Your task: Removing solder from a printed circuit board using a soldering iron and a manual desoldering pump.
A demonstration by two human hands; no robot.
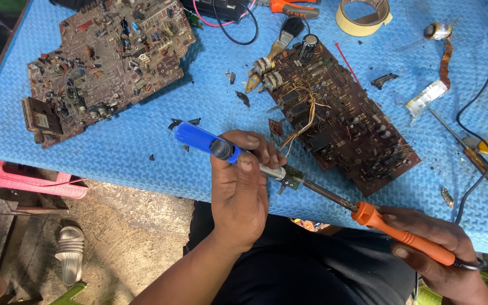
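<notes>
Head camera looks down on a blue mat (142,141) with both hands working at its near edge. At centre, the left hand (241,195) rises from a forearm entering at about 7 o'clock; its fingers are clenched around a blue desoldering pump (210,144), thumb laid along the barrel, body pointing toward 10 o'clock and metal nozzle toward 4 o'clock. Just beyond the nozzle sits a small green circuit piece (293,179); whether the fingers also pinch it cannot be told. At 4 o'clock of the frame, the right hand (439,254) is closed around the orange handle of a soldering iron (379,221), wrist low, the dark shaft aimed toward 10 o'clock so its tip meets the small piece. A brown circuit board (340,121) lies just beyond the hands at 1 o'clock; a second board (103,62) lies well apart at 10 o'clock. A tape roll (362,17) lies at 12 o'clock.
</notes>
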